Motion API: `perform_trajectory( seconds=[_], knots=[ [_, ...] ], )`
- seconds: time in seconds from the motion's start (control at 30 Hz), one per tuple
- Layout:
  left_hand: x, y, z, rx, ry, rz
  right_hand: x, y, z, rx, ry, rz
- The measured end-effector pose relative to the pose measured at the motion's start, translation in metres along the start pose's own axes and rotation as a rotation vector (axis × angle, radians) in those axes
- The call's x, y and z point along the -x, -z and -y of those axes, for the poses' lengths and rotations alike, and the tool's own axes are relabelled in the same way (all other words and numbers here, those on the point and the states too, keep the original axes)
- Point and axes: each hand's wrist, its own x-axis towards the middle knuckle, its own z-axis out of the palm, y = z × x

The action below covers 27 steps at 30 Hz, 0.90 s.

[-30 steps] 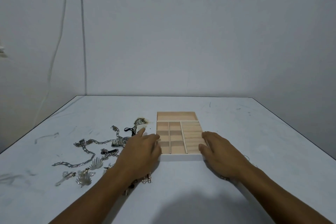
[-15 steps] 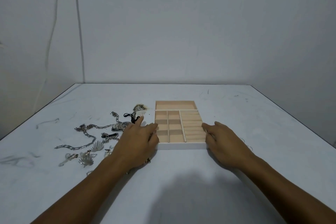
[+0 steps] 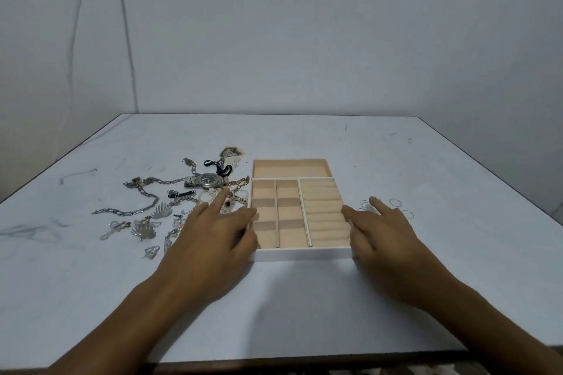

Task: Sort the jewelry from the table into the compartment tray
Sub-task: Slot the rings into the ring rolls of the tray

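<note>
A pale wooden compartment tray (image 3: 304,253) sits mid-table; every compartment is bare. My left hand (image 3: 210,240) lies flat against its left wall, thumb on the rim, fingers apart. My right hand (image 3: 387,240) rests against the right wall in the same way. Neither hand holds any jewelry. Left of the tray lies a jumble of jewelry: a silver watch (image 3: 208,179), a long chain (image 3: 143,192), leaf-shaped pieces (image 3: 161,211) and small items partly under my left hand. Several thin wire rings (image 3: 396,202) lie just beyond my right fingertips.
The white table (image 3: 304,137) has dark scuff marks at the left. Its front edge runs near the bottom of the view and its right edge slopes away at the far right. A cable (image 3: 126,39) hangs down the wall behind.
The view has tilted down and closed in. My right hand has slid off the tray's near right corner to its right side, uncovering the thin rings. My left hand stays at the left wall.
</note>
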Motion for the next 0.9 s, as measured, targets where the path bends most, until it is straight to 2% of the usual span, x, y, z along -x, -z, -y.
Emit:
perform_trajectory(
  seconds=[0.23,0.6,0.77,0.9],
  knots=[
    [0.02,0.004,0.006,0.031,0.024,0.063,0.027,-0.009,-0.007,0.098,0.145,-0.119],
    [0.044,0.013,-0.002,0.04,0.046,0.113,0.056,-0.002,0.002,-0.021,0.119,-0.049],
    [0.044,0.011,0.001,0.028,0.039,0.092,0.057,0.002,0.002,-0.043,0.122,-0.035],
    [0.032,0.009,0.002,0.002,-0.02,-0.028,0.051,0.015,0.001,-0.135,0.097,-0.051]
  ],
)
